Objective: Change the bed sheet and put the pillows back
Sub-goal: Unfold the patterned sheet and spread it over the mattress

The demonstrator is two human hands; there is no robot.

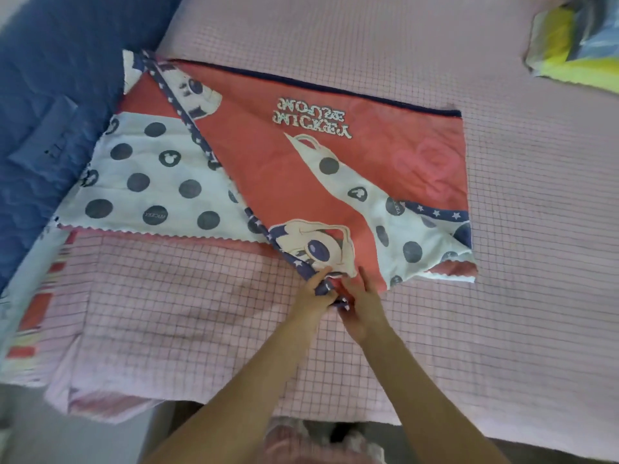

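A red, white and navy cartoon-print pillowcase (301, 169) lies flat on a bed covered with a pink checked sheet (502, 229). Its long axis runs from the upper left, beside a blue quilt (57, 112), across to the right, and a navy-trimmed flap is folded diagonally down to a point at the near edge. That near point is where both hands meet, so the cloth spreads away from the person — up and out to both sides.

The left hand (313, 293) pinches the navy star-print edge, fingers curled round it. The right hand (363, 303) sits touching the left, fingers bent on the same bunched corner; it appears to be gripping it too, though its fingertips are partly hidden. Both hands are equally close to the corner.

A yellow and blue bundle (576, 51) lies well apart at the far right. Striped bedding (30, 313) hangs at the left edge.
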